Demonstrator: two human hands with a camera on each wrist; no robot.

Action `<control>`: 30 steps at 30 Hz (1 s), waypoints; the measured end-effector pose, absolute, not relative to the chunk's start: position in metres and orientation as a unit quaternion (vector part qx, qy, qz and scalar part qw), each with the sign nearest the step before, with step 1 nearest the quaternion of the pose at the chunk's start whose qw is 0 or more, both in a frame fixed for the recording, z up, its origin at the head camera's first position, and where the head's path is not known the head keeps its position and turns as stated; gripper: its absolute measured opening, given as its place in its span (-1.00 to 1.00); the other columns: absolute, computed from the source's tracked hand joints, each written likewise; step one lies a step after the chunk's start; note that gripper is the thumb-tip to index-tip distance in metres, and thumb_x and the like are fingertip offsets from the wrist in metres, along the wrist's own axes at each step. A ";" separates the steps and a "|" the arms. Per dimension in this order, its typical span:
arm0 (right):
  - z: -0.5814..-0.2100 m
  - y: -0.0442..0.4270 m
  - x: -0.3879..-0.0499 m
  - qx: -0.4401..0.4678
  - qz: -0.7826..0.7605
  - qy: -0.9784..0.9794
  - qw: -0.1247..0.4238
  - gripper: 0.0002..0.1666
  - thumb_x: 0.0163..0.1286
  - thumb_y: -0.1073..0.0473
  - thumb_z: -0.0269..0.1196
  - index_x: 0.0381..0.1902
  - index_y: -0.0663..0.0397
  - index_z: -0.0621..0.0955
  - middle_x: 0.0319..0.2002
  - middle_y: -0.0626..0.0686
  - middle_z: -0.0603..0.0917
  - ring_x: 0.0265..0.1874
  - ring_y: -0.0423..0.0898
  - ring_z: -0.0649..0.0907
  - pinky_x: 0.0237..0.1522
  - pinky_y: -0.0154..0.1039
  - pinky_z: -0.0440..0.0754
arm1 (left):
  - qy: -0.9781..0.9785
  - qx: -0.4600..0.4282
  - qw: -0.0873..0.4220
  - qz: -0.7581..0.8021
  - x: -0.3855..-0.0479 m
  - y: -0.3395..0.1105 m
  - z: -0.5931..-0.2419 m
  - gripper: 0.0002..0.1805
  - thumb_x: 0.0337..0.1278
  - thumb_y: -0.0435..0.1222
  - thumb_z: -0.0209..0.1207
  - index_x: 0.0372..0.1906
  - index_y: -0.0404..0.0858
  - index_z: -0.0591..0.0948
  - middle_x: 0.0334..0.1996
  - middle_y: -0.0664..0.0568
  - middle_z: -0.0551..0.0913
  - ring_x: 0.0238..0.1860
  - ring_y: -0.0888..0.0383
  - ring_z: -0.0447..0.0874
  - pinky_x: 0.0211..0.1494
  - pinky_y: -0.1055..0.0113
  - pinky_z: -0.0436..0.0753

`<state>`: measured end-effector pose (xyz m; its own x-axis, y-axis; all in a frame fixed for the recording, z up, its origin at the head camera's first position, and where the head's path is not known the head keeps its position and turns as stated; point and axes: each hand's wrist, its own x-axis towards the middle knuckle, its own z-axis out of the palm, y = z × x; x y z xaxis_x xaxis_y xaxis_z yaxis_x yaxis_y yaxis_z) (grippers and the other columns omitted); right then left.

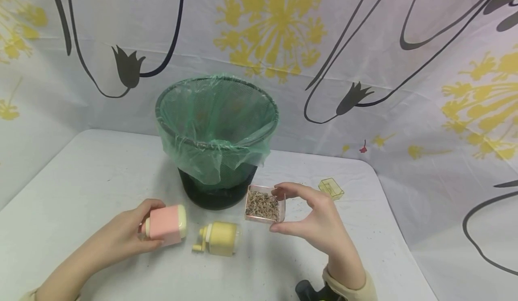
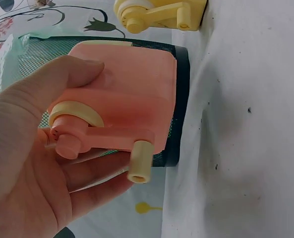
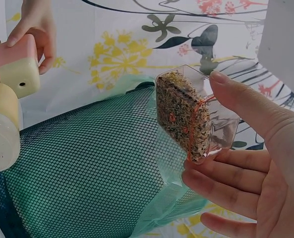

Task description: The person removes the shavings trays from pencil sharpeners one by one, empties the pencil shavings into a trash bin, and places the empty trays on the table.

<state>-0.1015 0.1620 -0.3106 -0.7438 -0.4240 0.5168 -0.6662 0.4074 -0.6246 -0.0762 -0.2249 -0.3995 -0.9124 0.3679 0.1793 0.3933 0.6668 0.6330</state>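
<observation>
My left hand (image 1: 131,229) grips a pink pencil sharpener (image 1: 165,223) with a cream front; its crank and cream knob show in the left wrist view. Between thumb and fingers, my right hand (image 1: 309,211) holds a clear pinkish shavings drawer (image 1: 265,204) full of pencil shavings (image 3: 181,111). The drawer is just in front of the bin's base. A yellow pencil sharpener (image 1: 221,239) with a crank lies on the table between the two hands.
A black mesh bin (image 1: 218,197) lined with a green plastic bag (image 1: 214,157) stands behind the hands. A yellow transparent drawer (image 1: 331,188) lies at right on the white table (image 1: 113,170). Something black (image 1: 305,290) is near the right sleeve. A patterned cloth (image 1: 283,126) hangs behind.
</observation>
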 end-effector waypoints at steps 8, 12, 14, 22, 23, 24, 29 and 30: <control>-0.311 0.162 -0.102 0.333 0.432 -0.826 0.141 -0.24 -0.30 0.23 0.62 0.00 0.09 0.64 -0.17 -0.08 0.71 -0.18 -0.14 0.67 0.03 -0.29 0.48 | -0.922 -0.201 0.023 -0.331 -0.078 -0.226 -0.404 -0.31 -0.26 -0.12 0.52 0.06 -0.13 0.43 -0.20 0.23 0.60 -0.31 0.37 0.50 -0.29 0.33 0.54; -0.311 0.162 -0.102 0.331 0.430 -0.828 0.140 -0.24 -0.29 0.23 0.62 0.00 0.09 0.64 -0.18 -0.09 0.71 -0.18 -0.14 0.66 0.03 -0.28 0.49 | -0.926 -0.199 0.020 -0.321 -0.079 -0.227 -0.405 -0.30 -0.28 -0.12 0.52 0.05 -0.14 0.44 -0.23 0.22 0.60 -0.33 0.37 0.48 -0.31 0.33 0.54; -0.311 0.162 -0.102 0.331 0.430 -0.829 0.140 -0.24 -0.29 0.23 0.62 0.01 0.08 0.64 -0.18 -0.09 0.71 -0.18 -0.14 0.66 0.03 -0.28 0.48 | -0.926 -0.199 0.017 -0.319 -0.079 -0.227 -0.406 -0.31 -0.28 -0.13 0.52 0.04 -0.14 0.44 -0.24 0.22 0.60 -0.35 0.37 0.48 -0.32 0.33 0.53; -0.311 0.162 -0.103 0.333 0.432 -0.827 0.138 -0.24 -0.28 0.23 0.62 0.01 0.08 0.64 -0.17 -0.09 0.71 -0.18 -0.13 0.66 0.04 -0.29 0.48 | -0.927 -0.197 0.004 -0.320 -0.079 -0.227 -0.407 -0.33 -0.26 -0.15 0.51 0.04 -0.13 0.43 -0.26 0.23 0.59 -0.37 0.35 0.46 -0.33 0.35 0.51; -0.311 0.162 -0.103 0.334 0.432 -0.826 0.138 -0.24 -0.28 0.22 0.62 0.01 0.09 0.64 -0.17 -0.09 0.71 -0.18 -0.13 0.66 0.04 -0.29 0.48 | -0.927 -0.196 0.003 -0.319 -0.079 -0.227 -0.407 -0.33 -0.26 -0.14 0.51 0.04 -0.13 0.43 -0.26 0.23 0.59 -0.37 0.35 0.46 -0.33 0.35 0.51; -0.311 0.162 -0.103 0.334 0.432 -0.826 0.138 -0.24 -0.28 0.22 0.62 0.01 0.09 0.64 -0.17 -0.09 0.71 -0.18 -0.13 0.66 0.04 -0.28 0.48 | -0.927 -0.196 0.001 -0.319 -0.079 -0.227 -0.407 -0.33 -0.26 -0.15 0.51 0.04 -0.14 0.43 -0.26 0.23 0.59 -0.37 0.35 0.46 -0.33 0.35 0.51; -0.312 0.162 -0.104 0.335 0.431 -0.827 0.138 -0.24 -0.28 0.22 0.62 0.01 0.08 0.64 -0.17 -0.09 0.71 -0.18 -0.14 0.67 0.05 -0.29 0.47 | -0.926 -0.195 -0.006 -0.322 -0.080 -0.228 -0.409 -0.33 -0.25 -0.15 0.50 0.05 -0.15 0.43 -0.25 0.21 0.59 -0.36 0.34 0.46 -0.32 0.35 0.50; -0.312 0.162 -0.104 0.334 0.431 -0.827 0.138 -0.25 -0.28 0.22 0.62 0.01 0.08 0.64 -0.17 -0.09 0.71 -0.17 -0.14 0.67 0.05 -0.29 0.46 | -0.926 -0.195 -0.008 -0.323 -0.080 -0.228 -0.410 -0.33 -0.24 -0.15 0.50 0.05 -0.15 0.43 -0.25 0.21 0.59 -0.35 0.34 0.46 -0.32 0.35 0.50</control>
